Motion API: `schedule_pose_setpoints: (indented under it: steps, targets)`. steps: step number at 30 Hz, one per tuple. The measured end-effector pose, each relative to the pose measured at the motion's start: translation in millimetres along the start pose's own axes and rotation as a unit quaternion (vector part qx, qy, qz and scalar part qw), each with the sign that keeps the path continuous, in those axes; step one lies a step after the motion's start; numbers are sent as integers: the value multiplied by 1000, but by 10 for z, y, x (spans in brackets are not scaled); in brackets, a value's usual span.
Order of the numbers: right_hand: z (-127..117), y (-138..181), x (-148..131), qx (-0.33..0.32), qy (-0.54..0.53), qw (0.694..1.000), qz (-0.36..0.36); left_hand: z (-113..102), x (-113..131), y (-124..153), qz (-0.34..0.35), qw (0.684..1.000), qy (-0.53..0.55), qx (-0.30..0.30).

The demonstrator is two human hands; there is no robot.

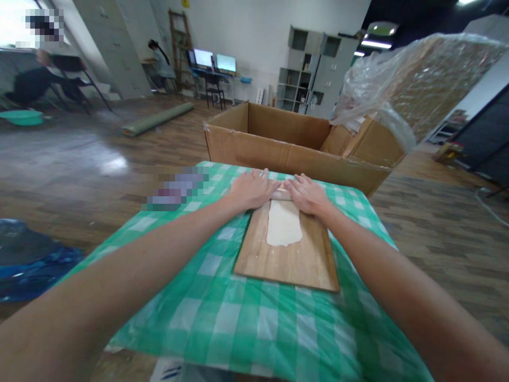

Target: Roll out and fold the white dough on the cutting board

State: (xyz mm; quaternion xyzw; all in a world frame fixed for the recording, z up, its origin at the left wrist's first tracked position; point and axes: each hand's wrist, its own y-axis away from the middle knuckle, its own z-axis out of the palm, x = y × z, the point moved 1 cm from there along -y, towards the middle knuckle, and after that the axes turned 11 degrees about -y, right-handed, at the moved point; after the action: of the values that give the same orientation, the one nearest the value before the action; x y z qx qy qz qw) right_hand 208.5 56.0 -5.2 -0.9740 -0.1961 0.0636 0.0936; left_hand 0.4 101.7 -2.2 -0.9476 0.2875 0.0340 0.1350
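Observation:
A flattened strip of pale dough [283, 224] lies on a wooden board [292, 260] set on a table with a green checked cloth [222, 297]. At the board's far end a rolling pin [280, 194] lies across the dough, mostly hidden under my palms. My left hand [250, 188] rests flat on its left end, fingers stretched out. My right hand [308, 193] presses flat on its right end in the same way. Both arms reach forward across the table.
An open cardboard box [286, 146] stands on the floor right behind the table, with a plastic-wrapped bundle [413, 79] over its right side. A blue plastic sheet [32, 260] lies at the left. A rolled mat [157, 118], desks and seated people are farther back.

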Motion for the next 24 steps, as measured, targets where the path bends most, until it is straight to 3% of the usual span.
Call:
schedule_pose_setpoints:
  steps: [4, 13, 24]
  targets:
    - [-58, 315, -215, 15, -17, 999, 30, -93, 120, 311, -19, 1000, -1, 3]
    - [-196, 1180, -700, -11, -91, 995, 32, -368, 238, 1013, 98, 995, -9, 9]
    - [-214, 1630, -957, -11, -98, 995, -11, -519, 284, 1554, 152, 988, -18, 2]
